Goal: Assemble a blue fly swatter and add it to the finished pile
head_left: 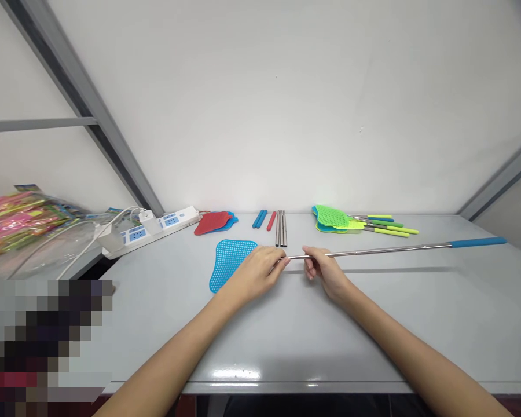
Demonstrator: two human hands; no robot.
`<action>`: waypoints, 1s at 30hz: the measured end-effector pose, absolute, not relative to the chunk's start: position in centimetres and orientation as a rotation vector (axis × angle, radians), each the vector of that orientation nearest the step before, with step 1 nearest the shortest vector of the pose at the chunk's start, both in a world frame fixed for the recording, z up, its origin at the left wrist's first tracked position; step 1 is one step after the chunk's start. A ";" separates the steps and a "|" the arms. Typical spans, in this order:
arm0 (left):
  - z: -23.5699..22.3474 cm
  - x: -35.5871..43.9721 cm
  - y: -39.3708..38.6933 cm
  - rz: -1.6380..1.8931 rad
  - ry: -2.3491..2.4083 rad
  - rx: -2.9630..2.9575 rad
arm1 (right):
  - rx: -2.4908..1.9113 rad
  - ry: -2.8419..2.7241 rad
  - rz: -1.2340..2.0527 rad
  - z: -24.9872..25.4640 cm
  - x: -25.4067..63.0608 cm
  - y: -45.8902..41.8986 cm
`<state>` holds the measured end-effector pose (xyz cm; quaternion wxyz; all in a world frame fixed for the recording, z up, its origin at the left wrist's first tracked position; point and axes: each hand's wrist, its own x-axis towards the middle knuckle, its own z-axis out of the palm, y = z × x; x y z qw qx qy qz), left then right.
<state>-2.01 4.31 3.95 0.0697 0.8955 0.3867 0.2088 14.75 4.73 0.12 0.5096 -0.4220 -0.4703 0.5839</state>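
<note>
A fly swatter with a telescopic metal rod [386, 251] is drawn out long across the table, its blue handle [477, 242] at the far right. The swatter's blue perforated head [229, 263] lies at the left end, partly covered by my left hand [260, 269]. That hand's fingers close around the joint between head and rod. My right hand [323, 267] pinches the rod a short way to the right, its thumb and fingers bent around it. The exact joint is hidden under the left fingers.
Along the wall lie red and blue swatter heads [215, 222], blue handle sleeves [259, 219], a red sleeve [271, 220] and metal rods [282, 228]. Several swatters [334, 217] are stacked at back right. A power strip [156, 229] and bagged goods [21, 226] sit left.
</note>
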 end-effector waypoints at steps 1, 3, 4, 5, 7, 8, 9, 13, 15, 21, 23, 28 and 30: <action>4.0 -2.1 4.4 0.640 1.167 2.703 | -1.022 -1.113 1.378 0.1 14.9 4.9; 4.1 -2.2 4.5 0.671 1.183 2.718 | -1.028 -1.063 1.334 0.2 15.2 5.2; 4.1 -2.2 4.5 0.694 1.184 2.724 | -1.026 -1.036 1.326 0.4 15.4 5.3; 4.1 -2.3 4.5 0.720 1.178 2.729 | -1.022 -1.014 1.324 0.5 15.6 5.4; 4.2 -2.4 4.6 0.766 1.159 2.736 | -1.005 -0.986 1.322 0.9 15.9 5.5; 4.2 -2.5 4.7 0.783 1.154 2.739 | -0.989 -0.971 1.318 1.1 16.1 5.5; 4.2 -2.5 4.7 0.793 1.154 2.742 | -0.972 -0.955 1.309 1.2 16.3 5.5; 4.3 -2.9 5.1 0.805 1.214 2.751 | -0.945 -0.878 1.258 1.6 17.0 5.7; 4.3 -3.0 5.2 0.825 1.262 2.746 | -0.944 -0.855 1.231 1.6 17.1 5.8; 4.2 -3.4 5.6 0.909 1.329 2.726 | -0.948 -0.850 1.209 1.8 17.1 5.8; 4.1 -3.5 5.8 0.928 1.343 2.715 | -0.953 -0.837 1.206 1.9 17.1 5.8; 3.5 -4.0 6.5 0.998 1.595 2.577 | -0.934 -0.853 1.182 1.8 17.2 5.8; 3.2 -4.2 6.8 1.064 1.739 2.458 | -0.927 -0.856 1.177 1.7 17.3 5.9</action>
